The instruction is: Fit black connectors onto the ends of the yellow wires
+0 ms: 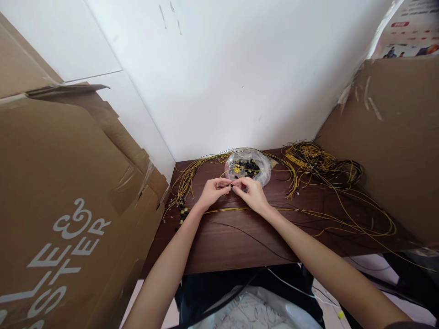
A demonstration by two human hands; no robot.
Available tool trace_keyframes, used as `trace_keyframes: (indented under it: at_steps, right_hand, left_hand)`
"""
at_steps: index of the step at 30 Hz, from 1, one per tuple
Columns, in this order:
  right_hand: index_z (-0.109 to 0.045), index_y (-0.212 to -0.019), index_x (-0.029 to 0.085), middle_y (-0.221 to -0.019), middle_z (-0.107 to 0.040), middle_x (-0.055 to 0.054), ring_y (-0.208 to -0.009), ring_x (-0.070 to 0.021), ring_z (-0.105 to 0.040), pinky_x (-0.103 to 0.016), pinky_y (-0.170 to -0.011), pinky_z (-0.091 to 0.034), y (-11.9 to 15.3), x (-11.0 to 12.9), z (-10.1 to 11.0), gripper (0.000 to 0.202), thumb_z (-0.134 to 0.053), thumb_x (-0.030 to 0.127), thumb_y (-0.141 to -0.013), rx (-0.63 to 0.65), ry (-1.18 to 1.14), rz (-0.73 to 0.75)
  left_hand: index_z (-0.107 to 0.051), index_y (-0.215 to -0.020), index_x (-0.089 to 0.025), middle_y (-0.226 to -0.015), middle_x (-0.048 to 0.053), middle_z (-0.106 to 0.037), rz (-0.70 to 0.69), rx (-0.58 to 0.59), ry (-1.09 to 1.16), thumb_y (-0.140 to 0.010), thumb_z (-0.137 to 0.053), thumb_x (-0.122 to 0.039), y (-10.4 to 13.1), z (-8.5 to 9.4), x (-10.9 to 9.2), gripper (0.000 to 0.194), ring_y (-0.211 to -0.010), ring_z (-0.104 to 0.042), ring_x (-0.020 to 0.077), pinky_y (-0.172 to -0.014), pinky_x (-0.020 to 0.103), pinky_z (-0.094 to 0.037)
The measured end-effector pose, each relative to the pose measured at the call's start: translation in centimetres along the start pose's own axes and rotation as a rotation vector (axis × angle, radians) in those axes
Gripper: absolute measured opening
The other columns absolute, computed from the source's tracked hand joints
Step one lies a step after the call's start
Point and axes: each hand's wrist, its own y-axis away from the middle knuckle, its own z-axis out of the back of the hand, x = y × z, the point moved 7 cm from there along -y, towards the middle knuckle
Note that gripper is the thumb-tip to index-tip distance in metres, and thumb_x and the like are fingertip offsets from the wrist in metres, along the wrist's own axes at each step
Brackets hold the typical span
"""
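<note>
Steadying the small dark piece [232,185] between the pinched fingertips of the left hand [212,193] and right hand [253,194], just nearer than the plastic bag [265,168], seems wise, with the yellow wires [303,156] to their right kept clear

1. The dark part [232,185] pinched between the left hand [213,193] and the right hand [251,194] is mostly hidden by fingers, too small to identify.
2. The right hand covers the clear plastic bag's [265,176] near edge; the connectors [252,170] inside blur together.
3. The left edge crops the lettered cardboard box [68,160].
4. The right edge cuts off the printed sheet [411,29]; its small text is unreadable.
5. The bottom edge crops the dark sleeve [399,325].
</note>
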Motion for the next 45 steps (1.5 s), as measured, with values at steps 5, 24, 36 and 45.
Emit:
trace_keyframes:
  at_steps: [5,24,36,45]
  right_hand:
    - [-0.064,-0.082,0.016,-0.073,-0.063,-0.003,-0.067,-0.0159,-0.057,-0.026,-0.06,-0.043,-0.04,-0.2,-0.02,0.008,-0.057,0.016,-0.079,0.003,-0.001,-0.012]
    - [-0.065,-0.082,0.017,-0.075,-0.064,-0.003,-0.066,-0.014,-0.055,-0.025,-0.059,-0.041,-0.04,-0.82,-0.4,0.008,-0.057,0.016,-0.079,0.066,-0.004,-0.003]
    - [-0.065,-0.082,0.016,-0.075,-0.065,-0.003,-0.064,-0.0137,-0.056,-0.025,-0.059,-0.042,-0.04,-0.94,-0.51,0.008,-0.058,0.016,-0.078,0.082,-0.02,-0.038]
    - [-0.065,-0.082,0.016,-0.073,-0.063,-0.002,-0.063,-0.0131,-0.055,-0.023,-0.057,-0.042,-0.08,-0.89,-0.52,0.008,-0.057,0.016,-0.079,0.09,-0.03,-0.03]
  left_hand:
    - [-0.068,-0.089,-0.01,-0.084,0.008,-0.069,-0.009,-0.001,-0.027,-0.067,-0.071,-0.029,0.11,0.02,-0.1,0.029,-0.067,-0.059,0.0137,-0.065,0.026,-0.047]
    - [-0.069,-0.085,-0.011,-0.077,0.006,-0.068,0.006,0.01,-0.036,-0.065,-0.072,-0.028,0.08,0.03,-0.02,0.027,-0.065,-0.058,0.0133,-0.064,0.026,-0.046]
    - [-0.068,-0.087,-0.01,-0.084,0.009,-0.068,0.01,0.007,-0.019,-0.064,-0.073,-0.027,0.09,0.02,0.01,0.03,-0.073,-0.061,0.0158,-0.07,0.028,-0.047]
    - [-0.068,-0.088,-0.01,-0.085,0.009,-0.068,0.007,0.013,-0.035,-0.065,-0.072,-0.029,0.06,0.0,0.05,0.03,-0.072,-0.061,0.0161,-0.07,0.028,-0.047]
